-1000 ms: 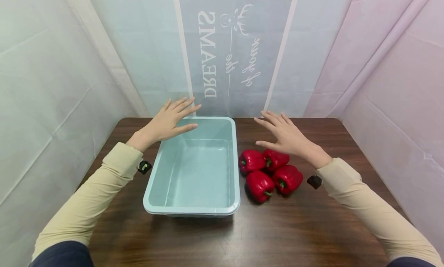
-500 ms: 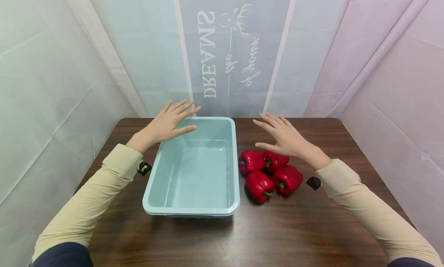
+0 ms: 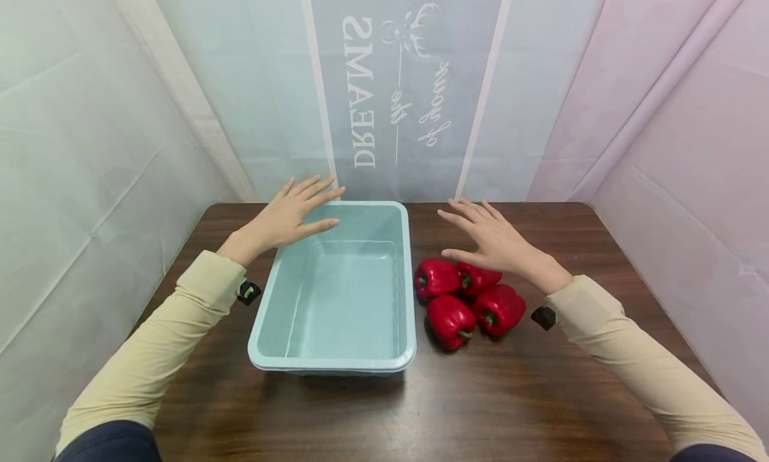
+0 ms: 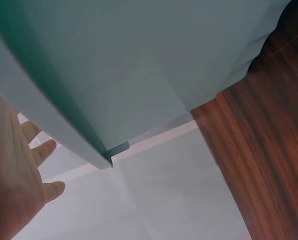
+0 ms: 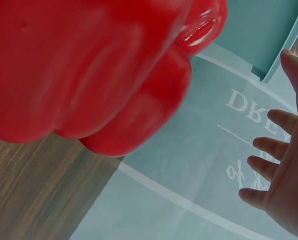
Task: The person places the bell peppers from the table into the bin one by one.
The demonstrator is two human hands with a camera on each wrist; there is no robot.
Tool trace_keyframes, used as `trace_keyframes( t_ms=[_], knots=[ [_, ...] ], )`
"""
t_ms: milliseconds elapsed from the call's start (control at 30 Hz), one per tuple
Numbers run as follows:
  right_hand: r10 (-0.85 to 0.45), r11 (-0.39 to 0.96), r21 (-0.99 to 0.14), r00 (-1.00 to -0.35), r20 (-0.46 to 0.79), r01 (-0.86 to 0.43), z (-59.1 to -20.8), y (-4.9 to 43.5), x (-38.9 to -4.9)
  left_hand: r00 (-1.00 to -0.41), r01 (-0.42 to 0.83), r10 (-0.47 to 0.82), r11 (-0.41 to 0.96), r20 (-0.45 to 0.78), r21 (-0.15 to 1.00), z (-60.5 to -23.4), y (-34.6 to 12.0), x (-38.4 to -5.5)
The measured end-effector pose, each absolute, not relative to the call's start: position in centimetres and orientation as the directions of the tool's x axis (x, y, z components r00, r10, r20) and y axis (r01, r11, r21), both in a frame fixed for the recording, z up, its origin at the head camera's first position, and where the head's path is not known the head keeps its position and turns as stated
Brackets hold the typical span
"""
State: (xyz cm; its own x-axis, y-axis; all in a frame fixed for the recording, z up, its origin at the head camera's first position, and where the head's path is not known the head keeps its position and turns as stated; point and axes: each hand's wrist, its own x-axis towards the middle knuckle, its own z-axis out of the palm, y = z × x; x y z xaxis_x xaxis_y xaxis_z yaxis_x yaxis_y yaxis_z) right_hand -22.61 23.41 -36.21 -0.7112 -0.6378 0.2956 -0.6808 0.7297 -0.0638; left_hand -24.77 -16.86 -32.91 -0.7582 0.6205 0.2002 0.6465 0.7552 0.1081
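Note:
My left hand [image 3: 285, 216] hovers over the far left corner of a pale blue plastic basin [image 3: 410, 302], fingers spread and holding nothing. In the left wrist view, the hand [image 4: 14, 175] shows beside the outer wall of the basin [image 4: 139, 65]. My right hand [image 3: 489, 238] is held above the table just behind a cluster of several red bell peppers [image 3: 450, 322], its fingers spread too. From the right wrist, a large bell pepper [image 5: 79, 65] fills the upper left, apart from the hand [image 5: 288, 175]. The basin has nothing in it.
A dark brown wooden table [image 3: 510, 402] carries everything. Behind it hangs a grey-blue cloth [image 3: 402, 128] with mirrored lettering, and pale fabric walls [image 3: 691, 148] stand at both sides. The basin lies just left of the peppers.
Both hands have sunk very slightly, their fingers still spread. The basin and the bell peppers stay where they were.

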Motion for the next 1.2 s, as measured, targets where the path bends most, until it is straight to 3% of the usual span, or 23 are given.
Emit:
trace_keyframes(
  t_ms=[1200],
  knots=[
    [-0.649,0.723,-0.122,-0.729,0.218,-0.680,-36.5,22.9,-23.7,-0.779,0.627,0.614,0.760,0.128,0.174,-33.7,-18.7,-27.0]
  ],
)
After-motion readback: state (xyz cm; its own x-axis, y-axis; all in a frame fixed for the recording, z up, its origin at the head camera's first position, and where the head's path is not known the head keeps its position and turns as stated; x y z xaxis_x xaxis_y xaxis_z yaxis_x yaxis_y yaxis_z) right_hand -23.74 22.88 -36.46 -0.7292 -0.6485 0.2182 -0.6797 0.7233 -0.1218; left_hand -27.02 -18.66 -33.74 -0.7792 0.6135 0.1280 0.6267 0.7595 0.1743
